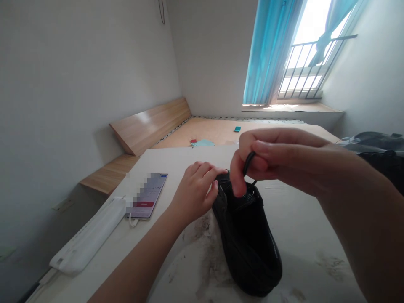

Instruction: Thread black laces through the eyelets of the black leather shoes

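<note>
A black shoe (252, 244) rests on the white tabletop with its heel toward me and its opening facing up. My right hand (265, 155) is raised over the front of the shoe, its fingers closed on a black shoelace (249, 163) that loops up from the eyelets. Against the left side of the shoe's front lies my left hand (200, 185), fingers stretched forward, the fingertips touching the upper. The toe of the shoe is mostly hidden behind both hands.
A phone (148, 198) lies at the left beside a white power strip (91, 235) with a cable. Dark smudges mark the white table (195, 261). Beyond it is a bed (214, 126) with small teal and red items. A dark bag (375, 147) sits at the right.
</note>
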